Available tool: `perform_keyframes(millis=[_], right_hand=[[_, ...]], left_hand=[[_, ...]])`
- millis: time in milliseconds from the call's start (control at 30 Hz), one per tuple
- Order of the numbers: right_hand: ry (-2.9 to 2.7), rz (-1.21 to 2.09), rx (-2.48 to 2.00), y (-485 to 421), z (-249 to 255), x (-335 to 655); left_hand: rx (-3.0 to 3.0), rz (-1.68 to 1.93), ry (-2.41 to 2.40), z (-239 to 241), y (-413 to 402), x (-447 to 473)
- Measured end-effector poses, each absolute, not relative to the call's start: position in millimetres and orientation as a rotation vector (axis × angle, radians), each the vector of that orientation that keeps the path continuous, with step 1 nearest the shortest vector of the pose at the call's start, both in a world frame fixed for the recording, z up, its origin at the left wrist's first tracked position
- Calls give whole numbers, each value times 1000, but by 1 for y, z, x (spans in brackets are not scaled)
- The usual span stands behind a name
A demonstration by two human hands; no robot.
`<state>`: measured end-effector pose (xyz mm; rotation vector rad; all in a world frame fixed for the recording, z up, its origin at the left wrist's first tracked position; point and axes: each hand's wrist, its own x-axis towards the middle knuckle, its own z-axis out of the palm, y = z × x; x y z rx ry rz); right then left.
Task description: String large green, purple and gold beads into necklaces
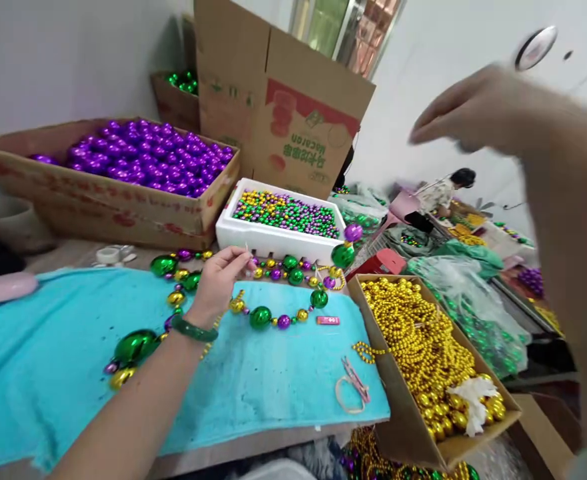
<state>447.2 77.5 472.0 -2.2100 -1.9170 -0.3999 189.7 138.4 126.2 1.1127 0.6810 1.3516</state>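
My left hand (221, 277) rests on the turquoise cloth (63, 360) with fingers pinched on the thin thread end of a bead necklace (268, 317) made of green, gold and purple beads. A green bangle sits on that wrist. The necklace loops across the cloth from big green beads (136, 345) at the left to a purple bead (353, 232) at the white box's corner. My right hand (466, 110) is raised high at the upper right, blurred by motion, fingers stretched out and nothing seen in it.
A white foam box (273, 237) of small mixed beads stands behind the cloth. A cardboard box of purple balls (138, 157) sits at the back left, a box of gold beads (423, 347) at the right. A pink clip and ring (353, 387) lie on the cloth. Another person (443, 193) sits far right.
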Motion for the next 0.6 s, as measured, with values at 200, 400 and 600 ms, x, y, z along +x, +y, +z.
perform_keyframes(millis=[200, 400, 600], right_hand=[[-2078, -5, -2092, 79, 395, 409], [-2157, 258, -1863, 78, 334, 397], [-2072, 224, -1984, 70, 325, 403]], left_hand=[[1026, 1343, 502, 193, 114, 236], [1049, 1088, 432, 180, 101, 259], [1127, 901, 487, 156, 101, 253]])
